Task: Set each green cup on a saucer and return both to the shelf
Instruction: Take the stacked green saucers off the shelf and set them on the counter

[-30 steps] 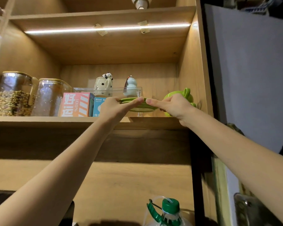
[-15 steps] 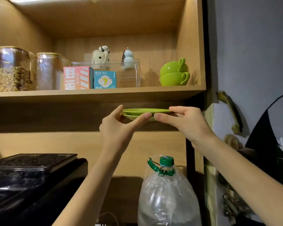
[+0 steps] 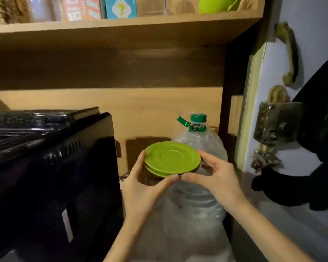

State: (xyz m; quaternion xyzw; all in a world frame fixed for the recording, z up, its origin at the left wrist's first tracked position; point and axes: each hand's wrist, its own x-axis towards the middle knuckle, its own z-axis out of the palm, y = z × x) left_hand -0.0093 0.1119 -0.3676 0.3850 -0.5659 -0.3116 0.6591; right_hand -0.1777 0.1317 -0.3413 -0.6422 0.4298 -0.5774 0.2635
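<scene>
Two stacked green saucers are held level between my hands, well below the shelf. My left hand grips their left rim, thumb under the front edge. My right hand grips the right rim, fingertips meeting the left thumb at the front. The green cups stand on the wooden shelf at its far right, cut off by the top of the frame.
A large clear water bottle with a green cap stands right under the saucers. A black appliance fills the left. Boxes and jars line the shelf. At the right is a door with a metal lock and a dark bag.
Both hands have brought the saucers down from the shelf to chest height above the bottle; the view has tilted down, so the saucers' tops now show.
</scene>
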